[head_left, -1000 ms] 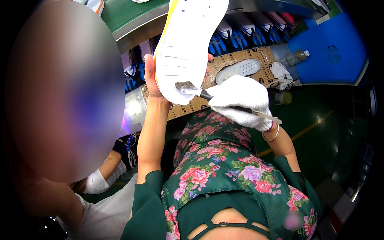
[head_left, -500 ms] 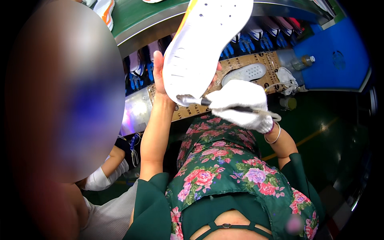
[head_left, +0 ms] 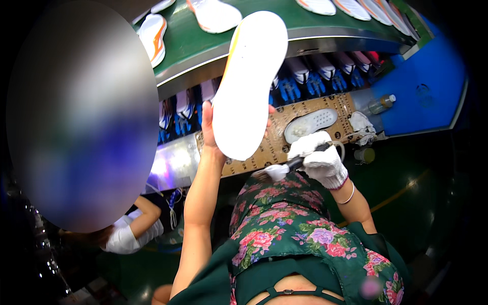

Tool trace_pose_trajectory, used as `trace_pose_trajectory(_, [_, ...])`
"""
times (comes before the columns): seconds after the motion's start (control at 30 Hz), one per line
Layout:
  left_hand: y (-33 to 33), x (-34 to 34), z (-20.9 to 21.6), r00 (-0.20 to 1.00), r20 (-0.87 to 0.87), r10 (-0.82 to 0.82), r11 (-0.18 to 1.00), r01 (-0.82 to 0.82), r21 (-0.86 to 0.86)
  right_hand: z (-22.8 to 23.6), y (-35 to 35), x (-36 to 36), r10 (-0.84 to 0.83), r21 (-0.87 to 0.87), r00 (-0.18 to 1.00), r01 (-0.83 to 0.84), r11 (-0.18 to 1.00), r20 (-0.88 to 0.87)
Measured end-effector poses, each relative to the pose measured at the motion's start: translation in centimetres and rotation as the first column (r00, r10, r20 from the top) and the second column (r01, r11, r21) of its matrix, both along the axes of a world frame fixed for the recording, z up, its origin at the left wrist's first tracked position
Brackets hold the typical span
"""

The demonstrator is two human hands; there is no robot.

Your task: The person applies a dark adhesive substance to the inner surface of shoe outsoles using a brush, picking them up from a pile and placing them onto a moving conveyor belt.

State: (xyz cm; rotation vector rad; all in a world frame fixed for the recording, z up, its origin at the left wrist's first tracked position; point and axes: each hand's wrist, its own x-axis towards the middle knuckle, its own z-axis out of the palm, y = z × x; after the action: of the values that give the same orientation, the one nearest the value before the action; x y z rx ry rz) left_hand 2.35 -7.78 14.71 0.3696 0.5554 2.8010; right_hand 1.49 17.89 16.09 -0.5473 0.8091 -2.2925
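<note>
A white shoe sole (head_left: 250, 86) with an orange stripe along its left edge is held up by my bare left hand (head_left: 209, 127). The thumb lies along the sole's left side, and fingertips show past its right edge; the rest of the fingers are behind it. My right hand (head_left: 321, 161), in a white knitted glove, is closed round the dark handle of a brush (head_left: 278, 172). The brush head points left, below the sole and apart from it. A pale tube loops beside the glove. On the cardboard beyond the right hand lies a grey-white insole-shaped piece (head_left: 311, 125) with small holes.
A green conveyor belt (head_left: 277, 25) carries several white and orange soles. Beneath it, shoe uppers (head_left: 300, 71) stand on blue supports. Cardboard (head_left: 284, 114) covers the shelf; a bottle (head_left: 381, 104) and white cloth (head_left: 362, 124) lie right. Another person (head_left: 140, 229) is at left.
The brush, earlier against the near end of the sole, has come away down and to the right with my right hand. The sole now sits lower in view, its far end visible.
</note>
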Motion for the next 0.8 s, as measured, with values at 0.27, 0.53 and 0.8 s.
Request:
trace_pose_trajectory(0.27, [0.8, -5.5, 3.6, 0.954, -0.301, -0.004, 1.0, -0.003, -0.023, -2.4, 4.9, 1.0, -0.346, 0.048, 0.848, 0.358, 0.932, 0.401])
trace_pose_trajectory(0.53, [4.0, -19.8, 5.0, 0.919, 0.392, 0.026, 0.876, -0.21, 0.434, -7.7, 5.0, 1.4, -0.534, 0.324, 0.772, 0.437, 0.839, 0.343])
trace_pose_trajectory(0.8, [5.5, -28.1, 4.5, 0.921, 0.325, 0.217, 0.87, -0.333, 0.364, -10.1, 3.9, 3.2, -0.537, 0.426, 0.767, 0.38, 0.821, 0.351])
